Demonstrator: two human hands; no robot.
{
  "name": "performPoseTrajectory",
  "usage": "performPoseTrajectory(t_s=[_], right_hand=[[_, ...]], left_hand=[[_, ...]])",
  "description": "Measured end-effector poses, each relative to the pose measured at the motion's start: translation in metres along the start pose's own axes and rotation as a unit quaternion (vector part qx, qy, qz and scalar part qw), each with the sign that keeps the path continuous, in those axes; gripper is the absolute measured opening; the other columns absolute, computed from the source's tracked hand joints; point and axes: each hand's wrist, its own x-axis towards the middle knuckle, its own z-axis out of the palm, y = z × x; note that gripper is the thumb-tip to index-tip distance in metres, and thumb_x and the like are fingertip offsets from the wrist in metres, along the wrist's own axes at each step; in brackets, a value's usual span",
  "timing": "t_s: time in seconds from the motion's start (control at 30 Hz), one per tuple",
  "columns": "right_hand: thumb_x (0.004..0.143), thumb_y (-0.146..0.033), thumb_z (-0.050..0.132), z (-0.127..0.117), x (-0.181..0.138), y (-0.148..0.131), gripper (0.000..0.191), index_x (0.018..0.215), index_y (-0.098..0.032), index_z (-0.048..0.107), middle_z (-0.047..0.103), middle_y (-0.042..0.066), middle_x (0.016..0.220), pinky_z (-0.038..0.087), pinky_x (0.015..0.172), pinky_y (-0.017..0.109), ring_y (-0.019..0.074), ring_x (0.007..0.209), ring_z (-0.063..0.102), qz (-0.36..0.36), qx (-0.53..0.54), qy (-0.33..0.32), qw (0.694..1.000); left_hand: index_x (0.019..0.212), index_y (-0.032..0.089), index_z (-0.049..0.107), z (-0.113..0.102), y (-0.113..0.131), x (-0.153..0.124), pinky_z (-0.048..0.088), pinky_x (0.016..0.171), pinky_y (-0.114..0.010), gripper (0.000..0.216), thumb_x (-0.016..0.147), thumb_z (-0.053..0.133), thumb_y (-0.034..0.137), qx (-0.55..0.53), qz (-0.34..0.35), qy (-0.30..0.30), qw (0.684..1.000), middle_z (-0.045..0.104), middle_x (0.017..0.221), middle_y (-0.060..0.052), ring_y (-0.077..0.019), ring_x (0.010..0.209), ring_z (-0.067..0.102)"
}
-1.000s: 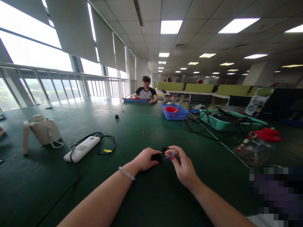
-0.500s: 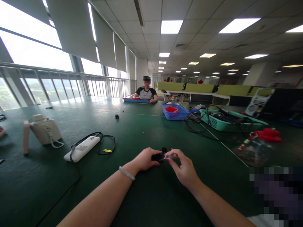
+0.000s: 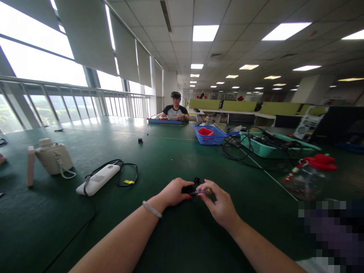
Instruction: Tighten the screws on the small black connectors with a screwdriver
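Note:
Low over the green table (image 3: pixel 176 159), my left hand (image 3: pixel 174 192) is closed around a small black part (image 3: pixel 187 188). My right hand (image 3: pixel 220 204) pinches a thin tool with a clear handle (image 3: pixel 200 192), its tip laid against the black part. Just beyond the hands a tiny black piece (image 3: pixel 196 179) rests on the table. Both forearms reach in from the bottom edge, the left one wearing a pale bangle (image 3: pixel 152 209).
A white power bank with a black cable (image 3: pixel 98 179) and a cream bag (image 3: pixel 52 156) lie at left. A blue basket (image 3: pixel 211 135), a teal basket of cables (image 3: pixel 267 146) and a clear jar with a red lid (image 3: pixel 309 175) are at right. Another person sits at the far end (image 3: pixel 174 110).
My right hand has lowered and turned slightly, bringing the thin tool flatter against the black part. My left hand has stayed put.

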Motion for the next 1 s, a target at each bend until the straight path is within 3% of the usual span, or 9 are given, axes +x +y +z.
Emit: performPoseTrajectory(t_s=[0.3, 0.63, 0.8, 1.0], right_hand=[[0.09, -0.025, 0.059, 0.0028, 0.0001, 0.0009, 0.012, 0.101, -0.027, 0.059, 0.069, 0.002, 0.101, 0.041, 0.106, 0.048, 0.0229, 0.106, 0.064, 0.0, -0.009, -0.015, 1.0], [0.089, -0.026, 0.058, 0.0016, 0.0024, -0.0033, 0.01, 0.099, -0.026, 0.059, 0.069, 0.002, 0.1, 0.048, 0.099, 0.041, 0.0216, 0.1, 0.066, 0.007, -0.008, -0.006, 1.0], [0.091, -0.027, 0.055, 0.0003, 0.0018, -0.0063, 0.013, 0.103, -0.026, 0.061, 0.069, 0.004, 0.104, 0.053, 0.09, 0.039, 0.0238, 0.106, 0.064, 0.038, -0.002, -0.029, 0.999], [0.093, -0.023, 0.051, 0.0, 0.0007, -0.0077, 0.017, 0.107, -0.028, 0.059, 0.069, 0.003, 0.106, 0.052, 0.092, 0.042, 0.0234, 0.108, 0.063, 0.042, 0.029, -0.05, 0.997]], left_hand=[[0.128, 0.027, 0.06, -0.0047, 0.0055, -0.0027, 0.044, 0.093, -0.033, 0.051, 0.079, 0.068, 0.038, -0.014, 0.021, -0.001, 1.0, 0.068, 0.117, -0.004, -0.024, 0.106, 0.06], [0.126, 0.027, 0.061, -0.0009, 0.0013, -0.001, 0.044, 0.092, -0.033, 0.053, 0.076, 0.072, 0.037, -0.013, 0.034, 0.013, 0.999, 0.069, 0.112, -0.004, -0.0249, 0.106, 0.06], [0.127, 0.028, 0.06, -0.0019, 0.0019, -0.0015, 0.044, 0.093, -0.034, 0.053, 0.076, 0.072, 0.036, -0.006, 0.034, 0.009, 0.999, 0.069, 0.114, -0.004, -0.0244, 0.106, 0.06], [0.129, 0.029, 0.059, -0.0045, 0.0049, -0.0029, 0.043, 0.093, -0.034, 0.053, 0.077, 0.071, 0.035, -0.005, 0.031, 0.003, 0.999, 0.068, 0.116, -0.004, -0.0241, 0.107, 0.059]])
